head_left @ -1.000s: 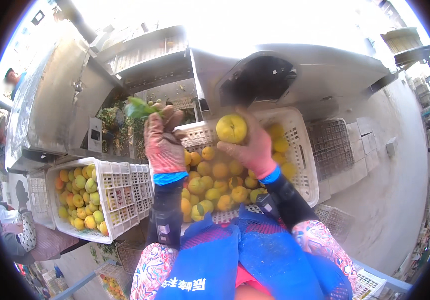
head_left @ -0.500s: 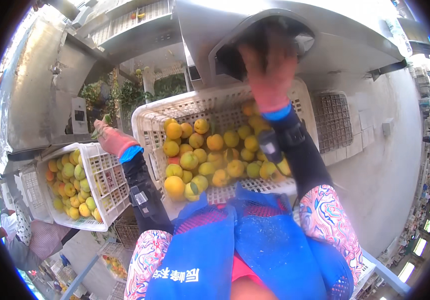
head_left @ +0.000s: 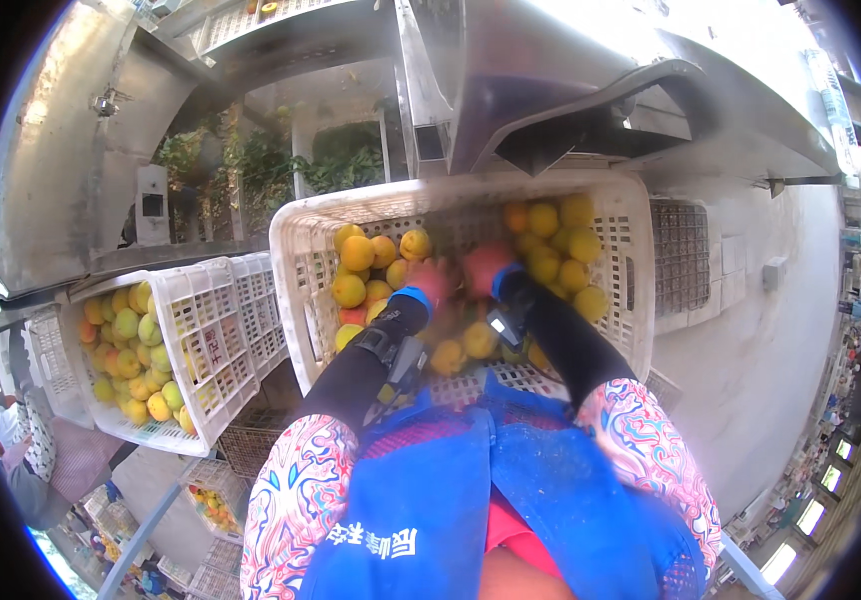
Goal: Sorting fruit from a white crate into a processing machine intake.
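A large white plastic crate point(head_left: 296, 290) in front of me holds many yellow-orange peaches point(head_left: 356, 253), some tinged green. Both of my hands are down inside it, close together near the middle. My left hand point(head_left: 432, 280), in a reddish glove with a blue cuff, is among the fruit left of centre. Beside it, my right hand point(head_left: 489, 264), gloved alike, reaches toward the crate's far wall. Motion blurs the fingers of both hands, so I cannot make out what they grip. More peaches point(head_left: 573, 245) lie heaped at the crate's right end.
A second white crate point(head_left: 213, 350) of peaches stands at the left. Beyond the main crate is a metal machine with a dark-edged opening point(head_left: 601, 130). Leafy clippings point(head_left: 341, 160) lie farther back. A brown crate point(head_left: 681, 255) sits at the right; another person point(head_left: 76, 455) is at far left.
My right hand has come down from the metal opening into the crate. My left hand has moved right from beyond the crate's left edge, where it held a green leaf, into the peaches.
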Motion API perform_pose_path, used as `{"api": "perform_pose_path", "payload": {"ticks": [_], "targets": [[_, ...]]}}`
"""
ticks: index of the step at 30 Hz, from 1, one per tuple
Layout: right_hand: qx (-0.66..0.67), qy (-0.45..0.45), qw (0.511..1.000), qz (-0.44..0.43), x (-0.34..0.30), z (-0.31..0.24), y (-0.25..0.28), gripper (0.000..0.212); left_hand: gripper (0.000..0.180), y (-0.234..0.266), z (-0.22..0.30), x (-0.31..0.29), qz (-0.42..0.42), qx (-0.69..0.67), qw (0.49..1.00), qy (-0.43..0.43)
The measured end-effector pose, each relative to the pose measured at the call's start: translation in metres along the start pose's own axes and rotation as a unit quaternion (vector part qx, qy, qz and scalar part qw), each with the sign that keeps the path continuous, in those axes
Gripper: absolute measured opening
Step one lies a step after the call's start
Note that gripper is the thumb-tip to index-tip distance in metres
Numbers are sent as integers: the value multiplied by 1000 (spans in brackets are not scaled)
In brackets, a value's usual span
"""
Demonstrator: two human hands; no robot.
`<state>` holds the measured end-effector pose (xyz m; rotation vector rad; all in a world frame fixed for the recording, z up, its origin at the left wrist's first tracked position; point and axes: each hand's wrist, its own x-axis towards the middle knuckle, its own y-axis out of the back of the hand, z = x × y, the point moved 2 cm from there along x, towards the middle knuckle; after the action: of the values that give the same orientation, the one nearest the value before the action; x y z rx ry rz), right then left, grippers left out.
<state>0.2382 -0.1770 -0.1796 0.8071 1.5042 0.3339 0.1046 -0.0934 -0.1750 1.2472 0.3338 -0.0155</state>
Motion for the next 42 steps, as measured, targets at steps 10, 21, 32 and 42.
{"api": "perform_pose_path", "payload": {"ticks": [10,21,32,42], "targets": [[406,-7,880,245,-115,17,77,84,46,46,-20,15,-264,-127,955,44],[536,261,755,274,-179,-9,119,86,82,136,23,-67,11,-960,227,-162],[331,49,663,669,-218,-66,142,81,69,188,57,-81,210,-870,436,-98],[210,-15,621,755,-206,-26,192,71,90,230,51,-82,134,-932,325,-88]]}}
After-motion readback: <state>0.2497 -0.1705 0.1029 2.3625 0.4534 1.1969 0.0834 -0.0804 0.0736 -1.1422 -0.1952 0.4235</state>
